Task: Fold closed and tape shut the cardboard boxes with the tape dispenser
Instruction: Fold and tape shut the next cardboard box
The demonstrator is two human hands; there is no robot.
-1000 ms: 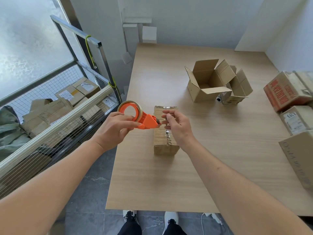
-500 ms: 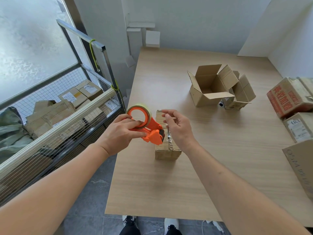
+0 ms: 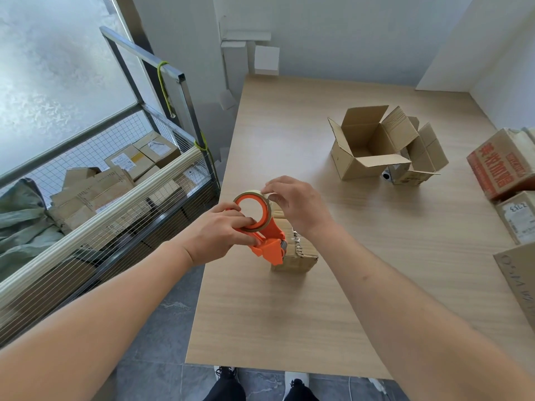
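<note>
My left hand (image 3: pixel 224 235) grips the orange tape dispenser (image 3: pixel 267 244) with its cutter end pointing down at a small closed cardboard box (image 3: pixel 298 254) on the wooden table (image 3: pixel 275 314). The tape roll (image 3: pixel 254 211) sits at the dispenser's top. My right hand (image 3: pixel 295 205) hovers above the box, and its fingertips pinch the roll's upper edge. Further back stands an open cardboard box (image 3: pixel 362 146) with its flaps up, and a second open box (image 3: pixel 417 160) leans against it on the right.
Larger closed boxes (image 3: pixel 500 166) are stacked along the table's right edge. A wire-mesh cart (image 3: pixel 115 180) full of parcels stands left of the table. White walls close off the far side, and grey floor tiles show below the near edge.
The dispenser has tilted from level to nearly upright, cutter end down toward the box. My right hand moved from the cutter end up to the top of the roll.
</note>
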